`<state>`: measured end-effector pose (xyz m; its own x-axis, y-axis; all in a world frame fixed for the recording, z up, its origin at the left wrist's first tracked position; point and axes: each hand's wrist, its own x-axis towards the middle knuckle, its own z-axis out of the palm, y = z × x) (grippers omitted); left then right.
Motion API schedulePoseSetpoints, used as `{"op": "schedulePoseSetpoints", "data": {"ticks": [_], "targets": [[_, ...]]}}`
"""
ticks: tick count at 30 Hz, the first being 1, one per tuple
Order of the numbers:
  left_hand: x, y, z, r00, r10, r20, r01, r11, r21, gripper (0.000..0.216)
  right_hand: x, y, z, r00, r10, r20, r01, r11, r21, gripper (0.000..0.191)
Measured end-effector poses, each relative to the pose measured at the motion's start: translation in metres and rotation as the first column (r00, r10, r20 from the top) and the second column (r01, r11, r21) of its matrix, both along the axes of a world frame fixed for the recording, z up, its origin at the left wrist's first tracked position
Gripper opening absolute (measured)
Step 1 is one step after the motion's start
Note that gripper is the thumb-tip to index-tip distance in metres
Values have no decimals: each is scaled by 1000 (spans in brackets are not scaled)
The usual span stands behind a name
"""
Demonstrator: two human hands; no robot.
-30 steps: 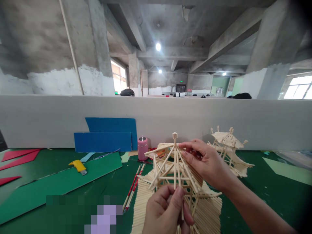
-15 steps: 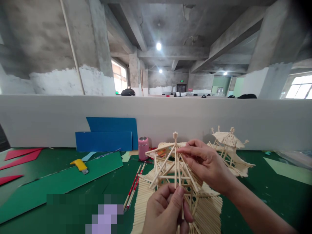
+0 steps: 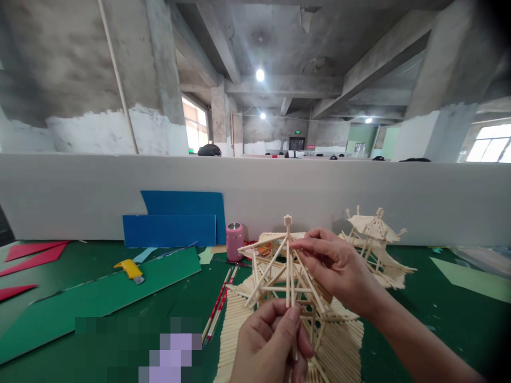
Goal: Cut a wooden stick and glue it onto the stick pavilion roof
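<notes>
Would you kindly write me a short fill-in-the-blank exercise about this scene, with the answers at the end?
1. The bottle beside the blue boards is coloured ____.
2. The yellow-handled knife lies on a board that is ____.
3. The hand at the lower ends of the front sticks of the nearer stick model is the person's ____ hand.
4. Seen from the camera, the second stick model stands behind and to the ____ of the nearer one.

Missing words: pink; green; left; right.

Bare hands [image 3: 271,340] [image 3: 339,260], bare right forearm [image 3: 419,332]
</notes>
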<state>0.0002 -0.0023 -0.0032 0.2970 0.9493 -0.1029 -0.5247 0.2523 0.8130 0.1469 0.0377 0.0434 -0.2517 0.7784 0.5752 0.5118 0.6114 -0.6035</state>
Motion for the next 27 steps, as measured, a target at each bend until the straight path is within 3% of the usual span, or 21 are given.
{"op": "schedulePoseSetpoints", "data": {"ticks": [14,21,27], "targets": [[-1,1,0,997,-46,64,47,999,-11,30,0,-4,0,999,1,-36,0,1000,23,25],[0,1,-2,995,-51,89,49,999,18,28,1,-7,0,993,-17,116,8,997,78,25],[-2,-1,0,992,-38,120,40,999,-11,28,0,-7,-1,993,-32,110,22,995,95,23]]}}
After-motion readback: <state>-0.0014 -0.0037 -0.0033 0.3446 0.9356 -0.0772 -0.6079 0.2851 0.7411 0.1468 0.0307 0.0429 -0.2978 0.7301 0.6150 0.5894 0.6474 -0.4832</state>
